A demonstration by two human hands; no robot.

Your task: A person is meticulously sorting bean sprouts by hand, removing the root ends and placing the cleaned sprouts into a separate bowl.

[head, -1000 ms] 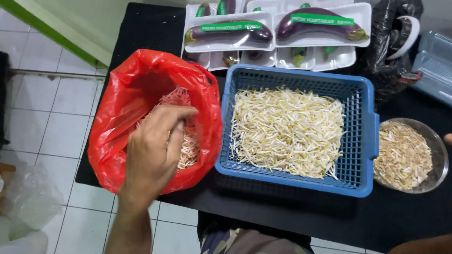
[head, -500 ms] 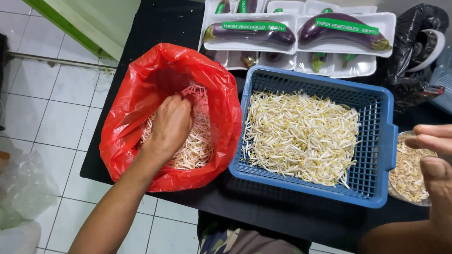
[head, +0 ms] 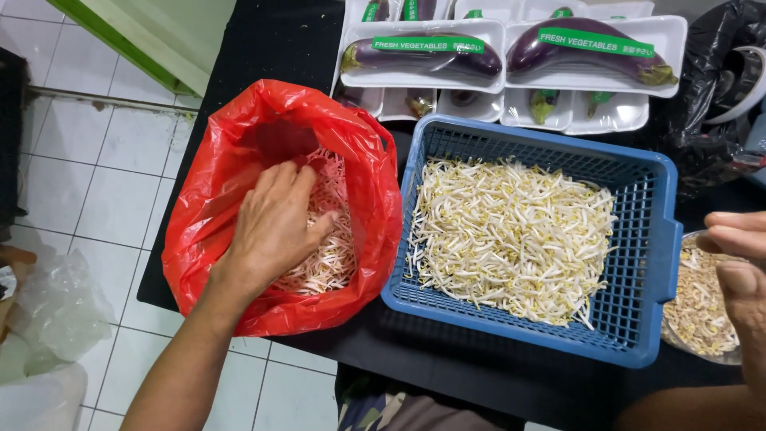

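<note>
Head view. Left hand (head: pixel 275 227) is inside the crumpled red plastic bag (head: pixel 375 207), palm down, fingers loosely spread and curling onto the heap of pale bean sprouts (head: pixel 331 239) at the bag's bottom. It touches the sprouts; whether any are gripped I cannot tell, the palm hides them.

Right hand (head: pixel 738 271) sits at the frame's right edge, partly cut off, fingers bent and near together over the round metal bowl of brownish sprout trimmings (head: pixel 698 307). Nothing seen in it.

Between the hands: a blue slotted plastic basket (head: pixel 646 263), touching the bag's right side, holding a wide layer of white bean sprouts (head: pixel 511 231).

Judgement: step in hand looks like taking a handful from the bag. The next move calls for closing the fingers under a clump and lifting clear of the bag's rim without spilling.

Behind: white foam trays of wrapped purple eggplants (head: pixel 423 57), all on a black tabletop (head: pixel 263 40).
</note>
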